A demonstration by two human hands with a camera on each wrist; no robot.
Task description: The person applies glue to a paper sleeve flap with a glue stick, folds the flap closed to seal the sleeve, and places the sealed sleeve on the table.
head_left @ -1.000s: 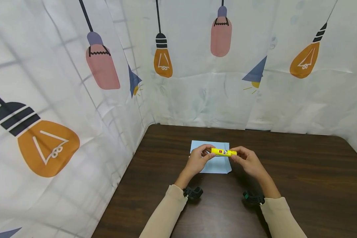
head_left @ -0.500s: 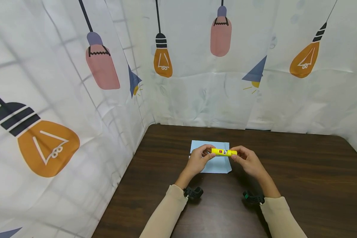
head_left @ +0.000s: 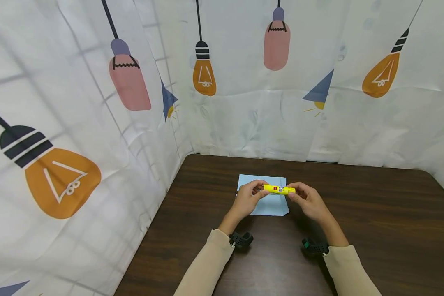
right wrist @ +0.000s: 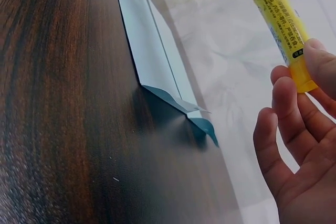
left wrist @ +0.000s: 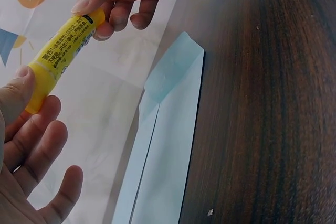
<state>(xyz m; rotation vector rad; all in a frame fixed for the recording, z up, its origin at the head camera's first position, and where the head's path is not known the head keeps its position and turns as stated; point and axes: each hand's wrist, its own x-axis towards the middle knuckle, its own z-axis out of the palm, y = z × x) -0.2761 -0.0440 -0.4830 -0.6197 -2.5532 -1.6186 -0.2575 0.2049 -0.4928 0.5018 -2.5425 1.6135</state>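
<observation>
A yellow glue stick point(head_left: 279, 189) is held level between both hands, above a light blue folded paper point(head_left: 269, 205). My left hand point(head_left: 246, 198) pinches one end of it between thumb and fingers. At the other end, the thumb and fingertips of my right hand point(head_left: 310, 201) grip the stick. Printed lettering shows on the glue stick point(left wrist: 63, 48) in the left wrist view. The blue paper point(right wrist: 149, 40) lies on the table with a seam along its length and raised flaps at one end in the right wrist view.
The dark brown wooden table point(head_left: 385, 222) extends to both sides of the paper. A white curtain point(head_left: 240, 119) printed with lamps and bulbs hangs along the table's back and left edges. Each wrist wears a black band point(head_left: 240, 240).
The head view has shifted very slightly. Both hands hold the glue stick in the same place as before, and the paper has not moved.
</observation>
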